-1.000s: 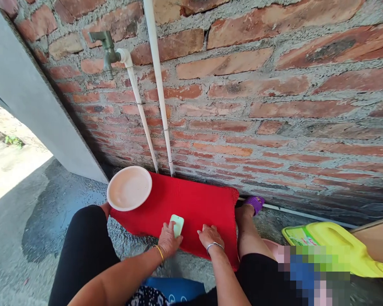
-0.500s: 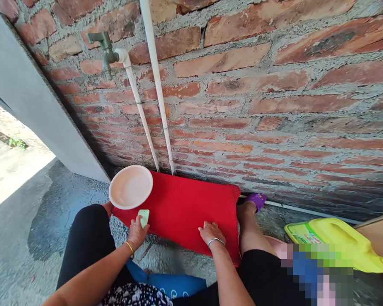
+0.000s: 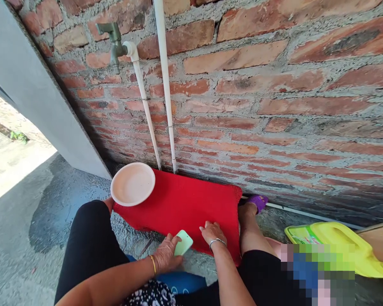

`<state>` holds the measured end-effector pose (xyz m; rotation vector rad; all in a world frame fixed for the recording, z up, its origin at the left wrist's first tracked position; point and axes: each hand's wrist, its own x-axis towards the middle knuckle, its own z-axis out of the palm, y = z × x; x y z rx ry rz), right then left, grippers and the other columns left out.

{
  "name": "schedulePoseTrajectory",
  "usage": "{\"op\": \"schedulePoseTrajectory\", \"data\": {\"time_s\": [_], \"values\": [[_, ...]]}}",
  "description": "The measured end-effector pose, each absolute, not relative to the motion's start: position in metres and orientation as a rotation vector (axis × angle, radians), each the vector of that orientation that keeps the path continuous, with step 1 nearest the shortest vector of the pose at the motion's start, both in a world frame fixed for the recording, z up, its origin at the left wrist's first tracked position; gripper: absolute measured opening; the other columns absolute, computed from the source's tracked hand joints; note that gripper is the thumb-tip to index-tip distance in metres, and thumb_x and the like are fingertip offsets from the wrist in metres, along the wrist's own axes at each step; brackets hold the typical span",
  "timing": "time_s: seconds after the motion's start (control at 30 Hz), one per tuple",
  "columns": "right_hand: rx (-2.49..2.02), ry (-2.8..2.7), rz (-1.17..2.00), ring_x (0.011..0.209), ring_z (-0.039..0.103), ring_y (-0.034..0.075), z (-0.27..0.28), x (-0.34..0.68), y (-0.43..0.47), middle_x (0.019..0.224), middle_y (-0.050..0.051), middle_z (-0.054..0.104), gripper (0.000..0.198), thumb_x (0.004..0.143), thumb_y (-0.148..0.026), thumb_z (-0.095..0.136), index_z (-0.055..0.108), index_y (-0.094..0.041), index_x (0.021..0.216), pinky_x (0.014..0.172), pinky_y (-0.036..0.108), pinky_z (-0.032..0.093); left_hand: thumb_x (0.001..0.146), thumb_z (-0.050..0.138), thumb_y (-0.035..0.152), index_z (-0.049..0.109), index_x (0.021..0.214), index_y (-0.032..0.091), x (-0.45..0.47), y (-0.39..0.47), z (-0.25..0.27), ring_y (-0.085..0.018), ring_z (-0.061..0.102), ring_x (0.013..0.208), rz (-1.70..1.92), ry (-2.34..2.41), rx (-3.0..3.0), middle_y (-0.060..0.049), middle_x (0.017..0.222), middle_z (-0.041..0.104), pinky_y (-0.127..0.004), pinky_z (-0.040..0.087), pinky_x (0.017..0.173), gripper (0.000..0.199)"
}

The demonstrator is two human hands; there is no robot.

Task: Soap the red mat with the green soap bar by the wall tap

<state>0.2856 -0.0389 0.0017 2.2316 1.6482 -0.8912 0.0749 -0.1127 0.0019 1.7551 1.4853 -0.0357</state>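
My left hand (image 3: 170, 255) is closed around a pale green, flat rounded block (image 3: 183, 243) with a small dark spot near its end; its underside is hidden. It is held just off the near edge of a red mat (image 3: 181, 195), which is spread in front of me between my knees. My right hand (image 3: 213, 234) lies palm down on the right part of the mat, fingers loosely apart, holding nothing. A pale pink basin (image 3: 132, 184) sits on the mat's far left corner, with what looks like shallow water in it.
A brick wall (image 3: 239, 87) rises behind the mat, carrying a tap (image 3: 114, 44) and white pipes (image 3: 167, 85). A grey board (image 3: 44, 93) leans at the left. Wet concrete (image 3: 60, 221) shows there. A yellow jug (image 3: 341, 242) is at the right, beside a blurred patch.
My left hand has swung right and nearer to me with the pale green block, from beside the basin to the mat's near edge. My right hand stays on the mat.
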Motion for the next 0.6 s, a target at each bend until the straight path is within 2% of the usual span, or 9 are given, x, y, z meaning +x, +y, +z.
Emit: {"op": "schedulePoseTrajectory", "data": {"time_s": [0.2, 0.33, 0.47, 0.6], "values": [[2.27, 1.605, -0.9, 0.11, 0.06, 0.023, 0.006, 0.284, -0.038, 0.12, 0.015, 0.059, 0.035, 0.089, -0.032, 0.045, 0.062, -0.017, 0.116, 0.091, 0.032, 0.044, 0.083, 0.056, 0.033, 0.047, 0.123, 0.017, 0.014, -0.063, 0.008, -0.019, 0.058, 0.102, 0.169, 2.12, 1.42, -0.011, 0.112, 0.057, -0.029, 0.042, 0.093, 0.045], [2.257, 1.601, -0.924, 0.11, 0.06, 0.023, 0.01, 0.284, -0.038, 0.121, 0.017, 0.058, 0.037, 0.089, -0.032, 0.045, 0.061, -0.015, 0.118, 0.091, 0.033, 0.044, 0.084, 0.056, 0.034, 0.046, 0.123, 0.015, 0.007, -0.05, 0.011, -0.02, 0.061, 0.097, 0.239, 2.287, 1.236, -0.014, 0.11, 0.058, -0.031, 0.044, 0.087, 0.045], [2.243, 1.623, -0.906, 0.11, 0.06, 0.023, 0.006, 0.285, -0.038, 0.119, 0.016, 0.06, 0.036, 0.089, -0.032, 0.045, 0.062, -0.015, 0.117, 0.091, 0.033, 0.044, 0.081, 0.058, 0.033, 0.046, 0.126, 0.016, 0.041, -0.068, 0.008, -0.021, 0.059, 0.103, 0.135, 2.099, 1.433, -0.013, 0.114, 0.056, -0.031, 0.043, 0.092, 0.05], [2.238, 1.654, -0.882, 0.11, 0.059, 0.023, 0.001, 0.285, -0.038, 0.114, 0.015, 0.062, 0.036, 0.089, -0.032, 0.045, 0.063, -0.014, 0.115, 0.091, 0.033, 0.043, 0.073, 0.065, 0.036, 0.048, 0.128, 0.023, 0.081, -0.106, 0.003, -0.024, 0.049, 0.117, -0.078, 1.552, 1.8, -0.009, 0.126, 0.05, -0.033, 0.037, 0.103, 0.059]]}}
